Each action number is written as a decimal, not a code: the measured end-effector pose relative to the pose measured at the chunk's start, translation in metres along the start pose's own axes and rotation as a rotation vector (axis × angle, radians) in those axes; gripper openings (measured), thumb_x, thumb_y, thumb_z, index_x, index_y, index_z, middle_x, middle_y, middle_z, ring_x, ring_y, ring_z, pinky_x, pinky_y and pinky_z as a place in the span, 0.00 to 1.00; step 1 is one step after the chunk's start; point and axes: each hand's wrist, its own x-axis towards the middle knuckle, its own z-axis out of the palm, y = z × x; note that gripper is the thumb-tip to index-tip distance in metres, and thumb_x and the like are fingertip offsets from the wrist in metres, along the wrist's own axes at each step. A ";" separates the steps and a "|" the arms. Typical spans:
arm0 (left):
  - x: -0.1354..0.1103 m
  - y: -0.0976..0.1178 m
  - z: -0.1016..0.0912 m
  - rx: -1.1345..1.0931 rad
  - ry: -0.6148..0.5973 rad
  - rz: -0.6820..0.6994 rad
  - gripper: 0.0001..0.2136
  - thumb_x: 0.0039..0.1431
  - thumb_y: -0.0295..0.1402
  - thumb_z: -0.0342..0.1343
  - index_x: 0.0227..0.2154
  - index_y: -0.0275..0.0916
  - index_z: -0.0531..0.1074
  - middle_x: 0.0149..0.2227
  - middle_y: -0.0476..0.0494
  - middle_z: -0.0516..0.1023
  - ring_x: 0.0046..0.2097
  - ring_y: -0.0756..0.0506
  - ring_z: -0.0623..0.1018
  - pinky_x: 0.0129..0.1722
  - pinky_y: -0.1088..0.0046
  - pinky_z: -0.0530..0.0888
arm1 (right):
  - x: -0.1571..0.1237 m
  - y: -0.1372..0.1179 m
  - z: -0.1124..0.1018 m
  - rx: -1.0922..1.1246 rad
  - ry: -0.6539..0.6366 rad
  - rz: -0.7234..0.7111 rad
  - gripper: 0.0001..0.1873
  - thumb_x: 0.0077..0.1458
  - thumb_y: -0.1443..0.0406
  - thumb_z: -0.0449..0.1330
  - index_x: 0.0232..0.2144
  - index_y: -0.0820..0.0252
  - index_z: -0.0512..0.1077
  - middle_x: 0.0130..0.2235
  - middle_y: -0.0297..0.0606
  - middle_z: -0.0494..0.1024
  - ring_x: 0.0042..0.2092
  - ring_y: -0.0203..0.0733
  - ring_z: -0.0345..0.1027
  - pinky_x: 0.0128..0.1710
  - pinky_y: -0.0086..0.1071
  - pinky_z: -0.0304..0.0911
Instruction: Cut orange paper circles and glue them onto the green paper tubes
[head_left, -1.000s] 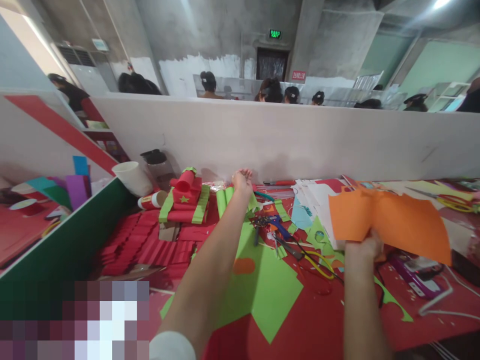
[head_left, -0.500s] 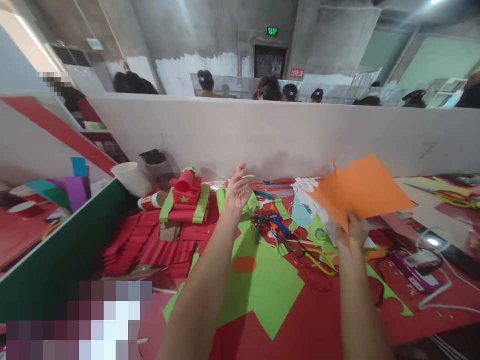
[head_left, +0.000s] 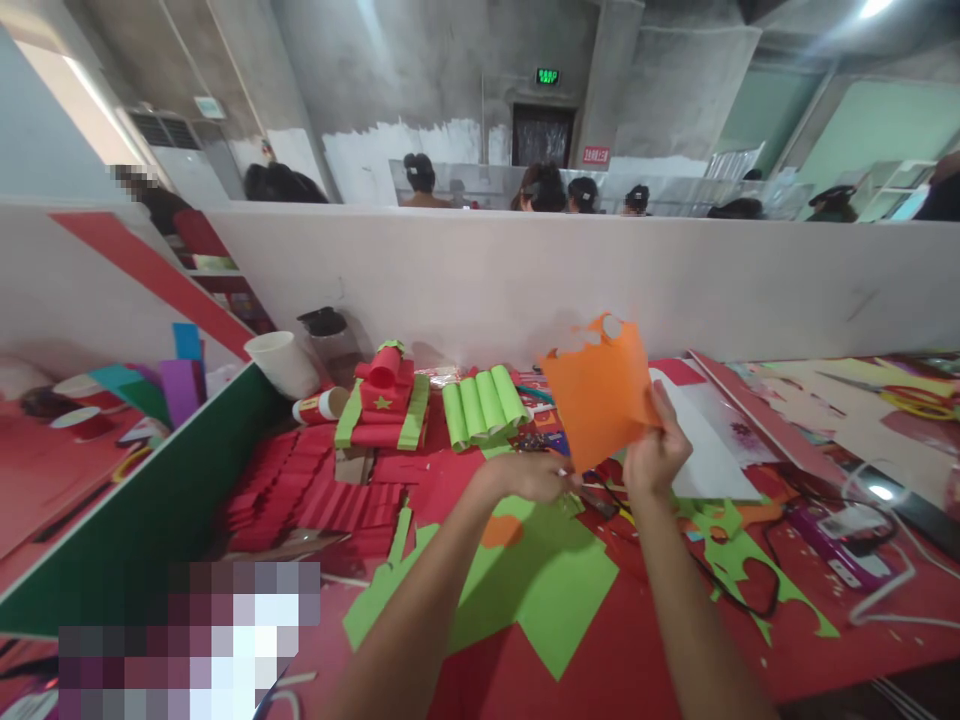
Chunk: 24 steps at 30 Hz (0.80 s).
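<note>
My right hand (head_left: 658,445) is closed on the right edge of an orange paper sheet (head_left: 604,395), held tilted up above the table. The sheet's upper edge is ragged, with a round hole near the top. My left hand (head_left: 536,476) has its fingers curled at the sheet's lower left corner; what they pinch is too small to make out. Below lies a green paper sheet (head_left: 555,580) with an orange oval piece (head_left: 501,531) on it. Scissors with yellow handles are partly hidden under the hands.
Green paper rolls (head_left: 486,408) lie behind my left hand. A red paper model (head_left: 385,400) and pleated red paper (head_left: 300,490) sit left. A white sheet (head_left: 709,450), green scraps (head_left: 772,580) and a purple power strip (head_left: 847,550) are right. A white partition (head_left: 480,280) stands behind.
My right hand has brought the orange sheet leftward and turned it more upright. My left hand has come down and right to the sheet's corner. The green rolls and white sheet are now uncovered.
</note>
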 end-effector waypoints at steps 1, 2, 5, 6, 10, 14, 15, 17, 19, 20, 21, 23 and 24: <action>-0.002 0.006 0.003 0.045 -0.037 0.010 0.10 0.62 0.37 0.52 0.29 0.40 0.72 0.26 0.48 0.73 0.29 0.48 0.70 0.29 0.75 0.65 | -0.002 -0.003 -0.001 -0.113 -0.080 -0.100 0.18 0.49 0.68 0.55 0.39 0.58 0.81 0.55 0.41 0.77 0.62 0.48 0.65 0.63 0.47 0.60; -0.006 0.010 0.006 0.076 -0.032 0.025 0.10 0.63 0.37 0.50 0.30 0.41 0.72 0.26 0.48 0.74 0.29 0.47 0.70 0.29 0.74 0.65 | -0.003 -0.005 -0.003 -0.210 -0.152 -0.183 0.20 0.49 0.69 0.53 0.38 0.56 0.82 0.56 0.40 0.76 0.63 0.48 0.64 0.65 0.47 0.57; -0.025 0.015 0.005 0.125 0.094 0.018 0.09 0.60 0.37 0.51 0.29 0.42 0.73 0.27 0.46 0.75 0.28 0.45 0.71 0.31 0.71 0.66 | 0.003 -0.008 -0.014 -0.364 -0.283 -0.271 0.22 0.47 0.71 0.51 0.36 0.53 0.83 0.55 0.37 0.76 0.63 0.47 0.63 0.67 0.46 0.54; -0.032 0.014 0.004 0.134 0.182 -0.012 0.07 0.58 0.36 0.53 0.27 0.43 0.72 0.25 0.46 0.75 0.28 0.44 0.72 0.31 0.70 0.66 | 0.007 -0.007 -0.018 -0.393 -0.301 -0.270 0.22 0.47 0.72 0.52 0.35 0.52 0.83 0.55 0.37 0.76 0.63 0.47 0.63 0.67 0.46 0.53; -0.065 0.004 -0.006 0.184 0.780 -0.284 0.03 0.49 0.29 0.59 0.29 0.40 0.72 0.20 0.41 0.73 0.29 0.37 0.77 0.37 0.61 0.71 | 0.027 -0.006 -0.033 -0.471 -0.280 -0.236 0.20 0.45 0.74 0.53 0.32 0.53 0.82 0.58 0.34 0.75 0.66 0.47 0.59 0.69 0.46 0.49; -0.093 -0.003 -0.018 0.369 0.947 -0.627 0.15 0.54 0.27 0.53 0.46 0.34 0.71 0.25 0.31 0.76 0.38 0.24 0.80 0.43 0.47 0.70 | 0.044 -0.009 -0.048 -0.464 -0.170 -0.245 0.22 0.43 0.77 0.53 0.32 0.56 0.83 0.60 0.35 0.72 0.68 0.48 0.53 0.70 0.48 0.43; -0.098 -0.005 -0.021 0.388 0.928 -0.688 0.18 0.54 0.27 0.53 0.50 0.33 0.69 0.27 0.29 0.77 0.39 0.23 0.80 0.44 0.47 0.70 | 0.046 -0.009 -0.051 -0.464 -0.141 -0.264 0.23 0.43 0.77 0.52 0.33 0.57 0.83 0.61 0.35 0.71 0.69 0.49 0.53 0.70 0.48 0.42; -0.102 -0.011 -0.027 0.368 0.951 -0.703 0.19 0.55 0.27 0.53 0.51 0.35 0.69 0.29 0.30 0.78 0.39 0.25 0.80 0.46 0.47 0.69 | 0.050 -0.010 -0.056 -0.459 -0.092 -0.308 0.25 0.43 0.77 0.51 0.36 0.58 0.83 0.61 0.37 0.71 0.67 0.49 0.55 0.70 0.47 0.43; -0.096 -0.020 -0.033 0.282 0.980 -0.567 0.13 0.53 0.27 0.56 0.43 0.39 0.72 0.28 0.36 0.77 0.38 0.29 0.80 0.48 0.52 0.69 | 0.052 -0.009 -0.057 -0.409 -0.043 -0.329 0.25 0.44 0.75 0.50 0.38 0.60 0.83 0.59 0.39 0.74 0.64 0.47 0.60 0.69 0.46 0.47; -0.087 -0.025 -0.036 0.225 0.987 -0.451 0.10 0.51 0.26 0.57 0.37 0.41 0.73 0.27 0.39 0.76 0.37 0.32 0.80 0.48 0.55 0.69 | 0.052 -0.009 -0.056 -0.355 -0.008 -0.317 0.24 0.46 0.74 0.51 0.39 0.61 0.83 0.57 0.40 0.75 0.63 0.47 0.63 0.68 0.45 0.49; -0.075 -0.029 -0.039 0.176 0.964 -0.333 0.08 0.51 0.25 0.57 0.34 0.42 0.73 0.26 0.41 0.76 0.36 0.34 0.79 0.48 0.58 0.70 | 0.052 -0.008 -0.056 -0.283 0.031 -0.282 0.22 0.47 0.73 0.52 0.39 0.61 0.82 0.55 0.40 0.77 0.61 0.46 0.65 0.67 0.45 0.51; -0.042 -0.035 -0.043 0.069 0.877 -0.156 0.08 0.49 0.23 0.57 0.29 0.43 0.73 0.28 0.42 0.77 0.35 0.38 0.77 0.45 0.63 0.71 | 0.052 -0.006 -0.054 -0.104 0.093 -0.110 0.19 0.48 0.70 0.56 0.40 0.60 0.81 0.52 0.38 0.79 0.57 0.46 0.69 0.65 0.46 0.56; -0.021 -0.036 -0.044 0.011 0.841 -0.088 0.09 0.48 0.21 0.57 0.29 0.43 0.74 0.30 0.43 0.78 0.35 0.39 0.77 0.44 0.65 0.71 | 0.052 -0.005 -0.054 0.001 0.098 0.017 0.18 0.47 0.69 0.58 0.42 0.59 0.80 0.51 0.37 0.80 0.55 0.46 0.71 0.64 0.47 0.59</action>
